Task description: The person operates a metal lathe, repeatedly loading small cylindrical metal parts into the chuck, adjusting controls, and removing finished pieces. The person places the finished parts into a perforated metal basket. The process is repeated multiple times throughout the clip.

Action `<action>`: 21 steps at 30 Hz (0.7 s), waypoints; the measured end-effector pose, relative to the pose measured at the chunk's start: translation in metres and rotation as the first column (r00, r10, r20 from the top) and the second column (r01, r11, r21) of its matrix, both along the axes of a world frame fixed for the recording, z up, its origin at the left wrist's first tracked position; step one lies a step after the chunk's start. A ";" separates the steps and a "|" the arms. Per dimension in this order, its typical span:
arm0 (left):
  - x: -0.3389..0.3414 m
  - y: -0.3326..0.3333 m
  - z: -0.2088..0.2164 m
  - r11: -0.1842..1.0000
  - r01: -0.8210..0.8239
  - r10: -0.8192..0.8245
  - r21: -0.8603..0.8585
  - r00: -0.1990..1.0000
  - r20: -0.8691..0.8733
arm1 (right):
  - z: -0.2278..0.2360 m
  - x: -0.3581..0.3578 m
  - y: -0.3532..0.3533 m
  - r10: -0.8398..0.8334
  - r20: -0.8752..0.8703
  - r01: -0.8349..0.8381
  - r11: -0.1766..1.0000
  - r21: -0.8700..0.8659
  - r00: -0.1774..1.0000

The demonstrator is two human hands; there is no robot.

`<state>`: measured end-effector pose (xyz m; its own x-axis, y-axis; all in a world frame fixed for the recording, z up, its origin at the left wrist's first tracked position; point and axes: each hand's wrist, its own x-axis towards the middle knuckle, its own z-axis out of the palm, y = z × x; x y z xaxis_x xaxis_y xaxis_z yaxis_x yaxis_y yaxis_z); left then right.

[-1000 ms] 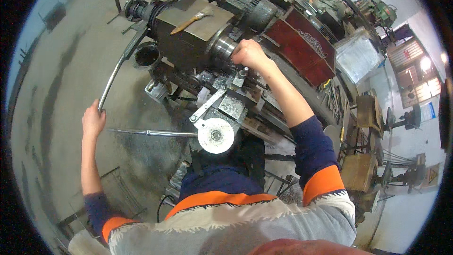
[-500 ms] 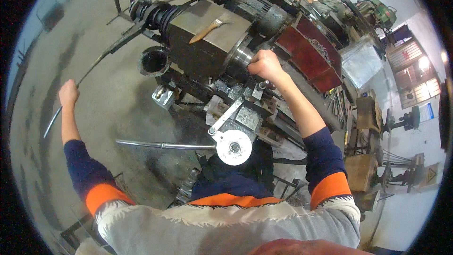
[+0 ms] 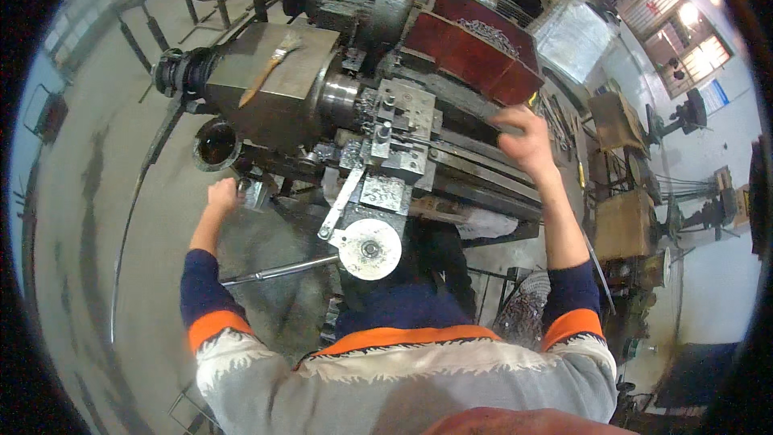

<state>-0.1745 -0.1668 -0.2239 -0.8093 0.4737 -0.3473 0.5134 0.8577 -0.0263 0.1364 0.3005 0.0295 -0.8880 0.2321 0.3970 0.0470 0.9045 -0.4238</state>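
My left hand (image 3: pixel 224 193) is closed against a small metal box (image 3: pixel 256 193) low on the front of the lathe. What its fingers grip there is hidden. My right hand (image 3: pixel 527 143) hovers over the bed rails (image 3: pixel 483 163), fingers loosely curled and apart, slightly blurred, holding nothing. Left of it sits the tool post (image 3: pixel 407 121) on its carriage, close to the bright round spindle nose (image 3: pixel 341 100). A white handwheel (image 3: pixel 369 249) with a flat crank arm is nearest my body. A wooden-handled brush (image 3: pixel 270 69) lies on the headstock (image 3: pixel 298 40).
A red metal tray (image 3: pixel 475 52) with shavings stands behind the bed. Several slim tools lie beside it near a clear-wrapped sheet (image 3: pixel 573 32). A long thin lever (image 3: pixel 126 225) reaches down at the left. A steel rod (image 3: pixel 282 270) juts left from the handwheel.
My left hand has let go of the long lever and moved right to the small box. My right hand has left the spindle and swung right over the bed. The view has shifted.
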 end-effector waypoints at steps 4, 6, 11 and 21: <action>-0.015 -0.009 -0.004 0.992 0.116 -0.126 -0.054 0.960 -0.250 | -0.035 0.099 0.054 -0.365 0.123 0.374 0.925 -0.065 0.923; -0.009 -0.013 -0.003 0.997 0.033 -0.047 -0.074 0.978 -0.205 | -0.050 0.146 0.074 -0.472 0.127 0.468 0.881 0.064 0.872; 0.034 -0.075 0.029 0.921 -0.207 0.256 0.330 0.960 -0.112 | -0.104 0.291 0.147 -0.751 0.226 0.738 0.657 0.155 0.621; 0.164 -0.127 0.052 0.103 -0.713 0.652 0.693 0.575 0.495 | -0.185 0.442 0.208 -0.884 0.467 0.775 0.280 0.567 -0.022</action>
